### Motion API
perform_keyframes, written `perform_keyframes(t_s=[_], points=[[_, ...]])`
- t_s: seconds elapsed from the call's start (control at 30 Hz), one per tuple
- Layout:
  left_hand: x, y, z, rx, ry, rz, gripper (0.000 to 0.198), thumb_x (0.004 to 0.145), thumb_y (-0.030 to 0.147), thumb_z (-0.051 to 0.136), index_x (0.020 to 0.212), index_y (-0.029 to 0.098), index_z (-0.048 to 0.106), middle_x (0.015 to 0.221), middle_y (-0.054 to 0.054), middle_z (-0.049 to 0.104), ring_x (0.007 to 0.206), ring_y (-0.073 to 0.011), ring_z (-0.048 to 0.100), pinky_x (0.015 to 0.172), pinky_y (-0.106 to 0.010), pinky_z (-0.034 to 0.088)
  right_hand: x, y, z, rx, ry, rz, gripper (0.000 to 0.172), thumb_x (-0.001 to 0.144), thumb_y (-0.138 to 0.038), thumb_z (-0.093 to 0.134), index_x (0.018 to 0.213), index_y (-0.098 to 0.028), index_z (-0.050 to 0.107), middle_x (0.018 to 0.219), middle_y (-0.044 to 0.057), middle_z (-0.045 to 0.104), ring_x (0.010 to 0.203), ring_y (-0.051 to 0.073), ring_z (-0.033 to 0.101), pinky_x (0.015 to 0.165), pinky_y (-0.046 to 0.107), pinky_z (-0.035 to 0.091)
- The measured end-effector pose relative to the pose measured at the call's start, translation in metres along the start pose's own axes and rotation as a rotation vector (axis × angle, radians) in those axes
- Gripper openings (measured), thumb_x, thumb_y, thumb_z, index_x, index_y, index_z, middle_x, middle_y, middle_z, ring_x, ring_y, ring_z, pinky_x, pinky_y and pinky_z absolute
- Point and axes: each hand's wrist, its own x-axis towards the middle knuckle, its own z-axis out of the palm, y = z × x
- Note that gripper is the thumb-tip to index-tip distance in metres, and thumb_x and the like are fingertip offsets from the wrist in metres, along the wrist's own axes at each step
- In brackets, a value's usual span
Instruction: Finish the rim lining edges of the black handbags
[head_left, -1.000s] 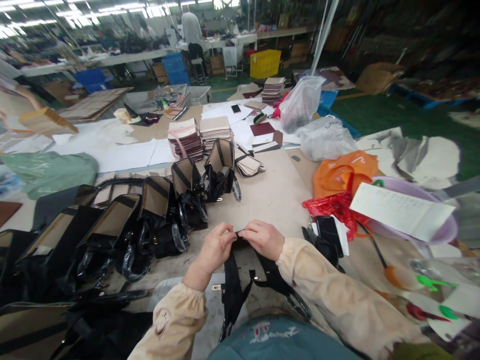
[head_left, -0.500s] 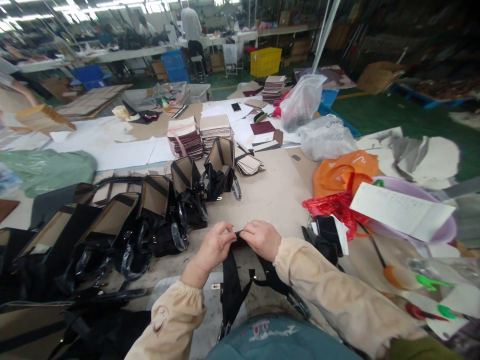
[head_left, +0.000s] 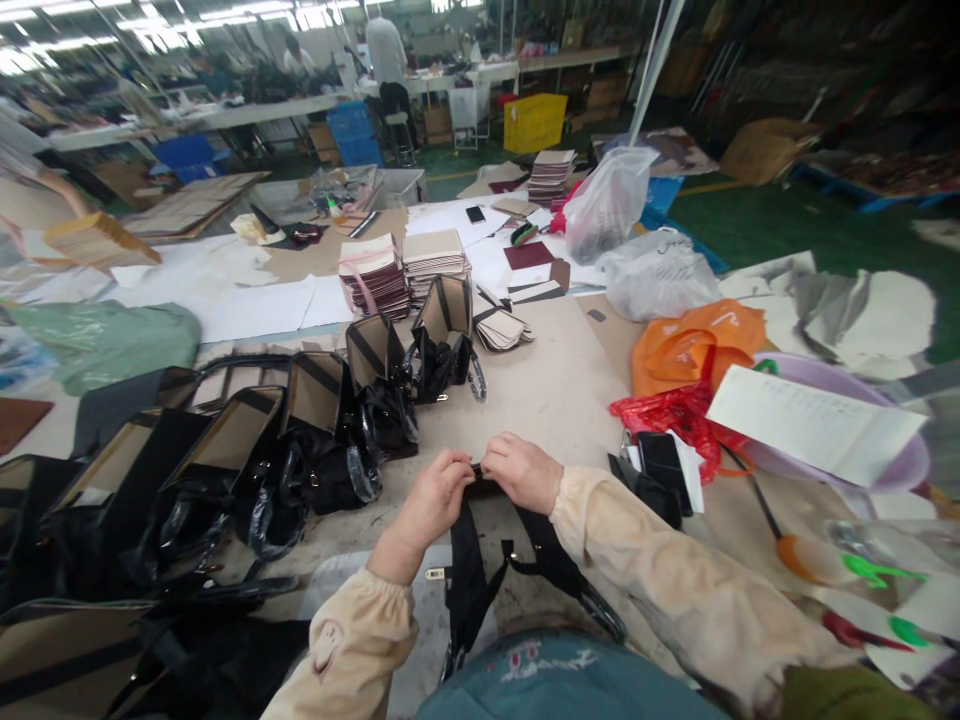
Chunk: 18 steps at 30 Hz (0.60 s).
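My left hand (head_left: 436,498) and my right hand (head_left: 525,470) meet over the near middle of the table, fingers pinched together on the top end of a black strap (head_left: 466,575). The strap hangs down from my fingers toward my lap, with a small metal buckle (head_left: 435,574) showing beside it. Both wrists wear beige sleeve covers. A row of black bags with brown cardboard inserts (head_left: 315,400) stands just left of my hands.
Stacks of cut pieces (head_left: 431,255) sit farther back. To the right lie an orange bag (head_left: 694,345), red plastic (head_left: 679,415), a paper sheet on a lilac basin (head_left: 814,420) and an orange-handled tool (head_left: 795,550). A person stands at a far bench (head_left: 386,60).
My hands stay pinched on the strap end and have shifted only slightly; the view has drifted a little.
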Motion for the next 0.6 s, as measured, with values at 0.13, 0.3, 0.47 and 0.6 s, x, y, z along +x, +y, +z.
perform_keyframes(t_s=[0.13, 0.3, 0.47, 0.6], points=[[0.000, -0.002, 0.004, -0.025, 0.045, -0.009, 0.018, 0.087, 0.011, 0.039, 0.084, 0.017, 0.055, 0.095, -0.007, 0.055, 0.091, -0.0147, 0.055, 0.081, -0.029, 0.047, 0.001, -0.002, 0.003, 0.017, 0.018, 0.062, 0.014, 0.088, -0.016, 0.045, 0.080, -0.015, 0.055, 0.081, 0.006, 0.050, 0.083, 0.018, 0.043, 0.073, 0.030, 0.039], [0.002, -0.004, 0.009, -0.017, 0.076, -0.047, 0.015, 0.087, 0.011, 0.040, 0.083, 0.018, 0.054, 0.091, -0.006, 0.058, 0.089, -0.0149, 0.056, 0.081, -0.029, 0.047, 0.003, -0.003, 0.006, 0.023, 0.034, 0.117, 0.014, 0.088, -0.015, 0.044, 0.077, -0.015, 0.054, 0.081, 0.007, 0.049, 0.082, 0.019, 0.042, 0.075, 0.031, 0.040], [0.001, -0.006, 0.013, -0.014, 0.104, -0.081, 0.011, 0.085, 0.014, 0.045, 0.083, 0.018, 0.056, 0.091, -0.005, 0.062, 0.088, -0.0152, 0.060, 0.081, -0.029, 0.049, 0.005, -0.002, 0.008, 0.016, 0.048, 0.152, 0.016, 0.088, -0.014, 0.042, 0.076, -0.015, 0.054, 0.080, 0.008, 0.049, 0.082, 0.020, 0.042, 0.076, 0.032, 0.040], [-0.001, -0.009, 0.011, -0.064, 0.094, -0.149, 0.022, 0.080, 0.012, 0.053, 0.101, 0.018, 0.051, 0.091, -0.004, 0.066, 0.084, -0.0140, 0.064, 0.076, -0.026, 0.052, 0.005, -0.002, 0.008, 0.022, 0.056, 0.159, 0.016, 0.088, -0.014, 0.043, 0.076, -0.015, 0.054, 0.080, 0.008, 0.050, 0.082, 0.020, 0.043, 0.076, 0.032, 0.040]])
